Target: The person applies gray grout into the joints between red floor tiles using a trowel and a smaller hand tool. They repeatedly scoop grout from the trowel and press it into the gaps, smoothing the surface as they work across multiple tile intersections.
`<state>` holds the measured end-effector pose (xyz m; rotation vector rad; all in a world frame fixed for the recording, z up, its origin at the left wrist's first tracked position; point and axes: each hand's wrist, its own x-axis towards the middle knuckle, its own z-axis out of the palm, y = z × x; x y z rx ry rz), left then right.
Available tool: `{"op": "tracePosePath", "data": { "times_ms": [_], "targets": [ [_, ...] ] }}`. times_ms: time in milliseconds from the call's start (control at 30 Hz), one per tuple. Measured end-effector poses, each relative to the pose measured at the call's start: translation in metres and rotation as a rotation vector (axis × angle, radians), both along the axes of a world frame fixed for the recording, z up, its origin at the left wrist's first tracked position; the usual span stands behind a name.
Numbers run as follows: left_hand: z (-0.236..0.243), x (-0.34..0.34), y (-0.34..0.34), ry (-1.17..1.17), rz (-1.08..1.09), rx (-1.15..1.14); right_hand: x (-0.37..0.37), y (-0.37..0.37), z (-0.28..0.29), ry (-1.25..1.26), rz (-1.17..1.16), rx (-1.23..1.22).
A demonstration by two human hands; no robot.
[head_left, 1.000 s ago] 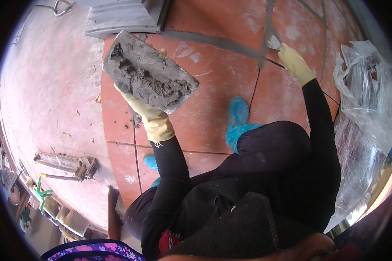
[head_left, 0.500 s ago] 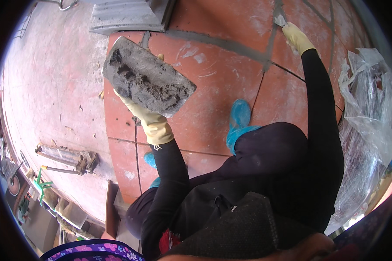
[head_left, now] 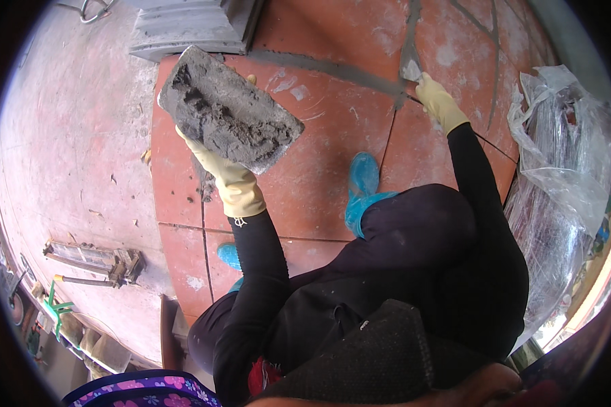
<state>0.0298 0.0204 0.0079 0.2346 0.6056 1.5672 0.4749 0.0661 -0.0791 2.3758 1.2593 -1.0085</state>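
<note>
Mortar, grey, rough-heaped, on a flat rectangular board; held aloft above red floor tiles, to the left of centre.

Markings: one small pale emblem on the left sleeve, by the glove cuff; one tiny pale tag on the black garment, too small to read.

Left hand: in a cream rubber glove; clamped on the board, supporting it from beneath (a fingertip shows past the far edge).

Right hand: in a matching glove; fingers drawn together round a small flat-bladed tool, its handle hidden by the grip. Blade at the grey joint between tiles, near where joints cross; whether it touches cannot be told.

Changes since half a second ago: right hand and blade nearer the person, lower along the joint, closer to the crossing; board and load much as before, same grip.

Surroundings: blue boot on the tiles between the hands; clear plastic sheeting at right; grey stepped plinth beyond the board.
</note>
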Motion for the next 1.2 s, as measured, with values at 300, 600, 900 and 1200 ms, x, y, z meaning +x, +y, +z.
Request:
{"op": "tracePosePath", "data": {
  "times_ms": [300,600,900,1200],
  "targets": [
    [-0.004,-0.004,-0.007,0.004,0.011,-0.085,-0.008,-0.059,0.041,0.148,-0.077,0.057],
    [-0.036,-0.015,-0.020,0.124,0.203,-0.284,-0.062,-0.124,0.043,0.403,0.131,0.712],
    [-0.039,-0.014,-0.019,-0.004,0.198,-0.085,-0.106,-0.087,0.075,0.406,0.491,0.979],
    [-0.050,-0.022,-0.027,-0.033,0.208,-0.191,-0.118,-0.066,0.083,0.133,0.762,1.289]
  ]
}}
